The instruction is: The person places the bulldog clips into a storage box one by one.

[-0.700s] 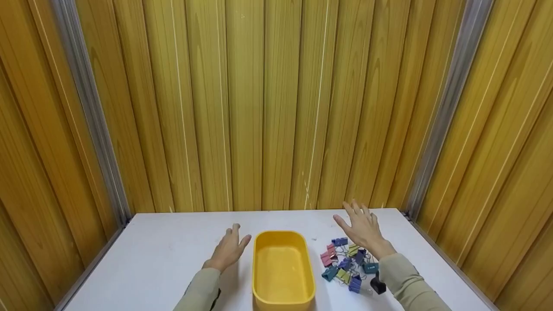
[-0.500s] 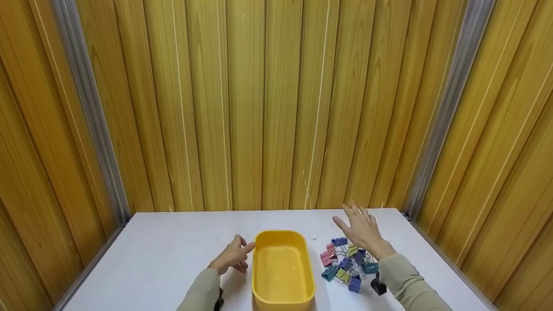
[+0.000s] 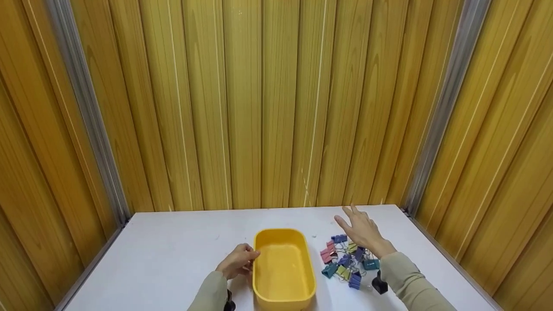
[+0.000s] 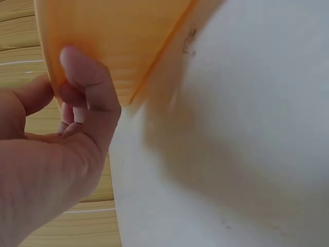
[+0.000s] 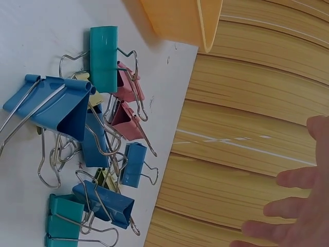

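A deep yellow plastic bin (image 3: 285, 276) with rounded corners stands near the front middle of the table. My left hand (image 3: 238, 261) pinches its left wall at the rim. In the left wrist view the thumb lies over the rim, while curled fingers (image 4: 92, 82) press the outer side. To the right of the bin lies a loose pile of binder clips (image 3: 345, 261) in blue, teal, pink and yellow-green, their wire handles tangled. My right hand (image 3: 365, 231) hovers above the far side of that pile, fingers spread and holding nothing; the right wrist view shows its fingers (image 5: 288, 208) apart from the clips.
The white table (image 3: 173, 250) ends at a wood-patterned panel wall (image 3: 276, 108) behind. Similar panels close off both sides, with metal posts (image 3: 436, 112) in the corners. A black wrist strap (image 3: 379, 283) on the right arm is beside the clips.
My left hand has come down and right to the bin and now grips its left wall. The right hand stays over the clips almost unmoved, its fingers slightly lower.
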`<state>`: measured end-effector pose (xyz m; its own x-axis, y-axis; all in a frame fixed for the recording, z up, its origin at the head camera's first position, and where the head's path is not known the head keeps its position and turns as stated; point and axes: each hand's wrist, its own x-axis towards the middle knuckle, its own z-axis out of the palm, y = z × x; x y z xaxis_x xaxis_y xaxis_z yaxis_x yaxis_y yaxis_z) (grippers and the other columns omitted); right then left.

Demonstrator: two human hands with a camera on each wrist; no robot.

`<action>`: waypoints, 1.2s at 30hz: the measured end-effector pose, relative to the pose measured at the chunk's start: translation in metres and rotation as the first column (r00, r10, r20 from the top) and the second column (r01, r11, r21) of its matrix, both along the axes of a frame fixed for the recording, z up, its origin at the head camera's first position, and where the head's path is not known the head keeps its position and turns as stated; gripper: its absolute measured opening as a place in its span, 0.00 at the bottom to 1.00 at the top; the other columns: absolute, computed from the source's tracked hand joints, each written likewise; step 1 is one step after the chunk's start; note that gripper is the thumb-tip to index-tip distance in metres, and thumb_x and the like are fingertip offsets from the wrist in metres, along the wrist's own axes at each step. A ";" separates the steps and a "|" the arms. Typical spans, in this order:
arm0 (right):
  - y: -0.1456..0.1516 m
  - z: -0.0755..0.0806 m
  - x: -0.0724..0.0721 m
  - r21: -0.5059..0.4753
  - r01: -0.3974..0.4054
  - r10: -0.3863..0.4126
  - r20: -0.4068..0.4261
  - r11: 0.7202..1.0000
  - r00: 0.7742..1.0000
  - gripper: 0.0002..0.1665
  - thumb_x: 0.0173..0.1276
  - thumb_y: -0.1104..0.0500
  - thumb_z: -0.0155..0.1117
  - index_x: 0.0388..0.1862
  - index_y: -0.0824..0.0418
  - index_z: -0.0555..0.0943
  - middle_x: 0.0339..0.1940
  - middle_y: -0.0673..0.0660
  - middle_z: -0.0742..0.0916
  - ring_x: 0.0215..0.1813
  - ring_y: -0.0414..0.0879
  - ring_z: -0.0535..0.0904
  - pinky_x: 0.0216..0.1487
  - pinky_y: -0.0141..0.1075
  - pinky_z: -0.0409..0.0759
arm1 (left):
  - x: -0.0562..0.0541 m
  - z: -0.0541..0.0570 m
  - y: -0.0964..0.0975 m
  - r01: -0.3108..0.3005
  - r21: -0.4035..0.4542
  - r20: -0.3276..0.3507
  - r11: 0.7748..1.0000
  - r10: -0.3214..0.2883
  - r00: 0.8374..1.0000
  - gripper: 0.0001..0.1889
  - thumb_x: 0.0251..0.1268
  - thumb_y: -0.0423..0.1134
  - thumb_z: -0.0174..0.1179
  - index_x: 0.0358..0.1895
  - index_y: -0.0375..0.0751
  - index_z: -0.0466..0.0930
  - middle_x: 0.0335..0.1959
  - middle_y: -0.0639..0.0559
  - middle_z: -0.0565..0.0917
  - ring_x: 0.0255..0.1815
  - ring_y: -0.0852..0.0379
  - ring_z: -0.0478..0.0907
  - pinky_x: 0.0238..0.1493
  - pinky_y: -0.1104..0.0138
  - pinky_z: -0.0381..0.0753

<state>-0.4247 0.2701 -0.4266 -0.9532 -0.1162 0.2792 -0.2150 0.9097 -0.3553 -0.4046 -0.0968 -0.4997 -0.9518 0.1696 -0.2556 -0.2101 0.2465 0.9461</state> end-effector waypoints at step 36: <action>-0.031 -0.056 -0.013 -0.192 0.004 0.060 0.328 0.981 0.943 0.14 0.70 0.60 0.57 0.47 0.70 0.81 0.29 0.55 0.82 0.29 0.43 0.73 0.29 0.33 0.71 | -0.006 -0.006 -0.024 -0.105 0.037 0.037 0.994 0.104 0.994 0.10 0.67 0.41 0.59 0.37 0.40 0.69 0.30 0.48 0.75 0.24 0.56 0.72 0.25 0.70 0.75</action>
<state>-0.4382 0.2395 -0.4821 -0.9922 -0.1202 -0.0317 -0.0804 0.8151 -0.5737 -0.4111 -0.1204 -0.5054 -0.9553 0.0798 -0.2845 -0.2663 0.1849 0.9460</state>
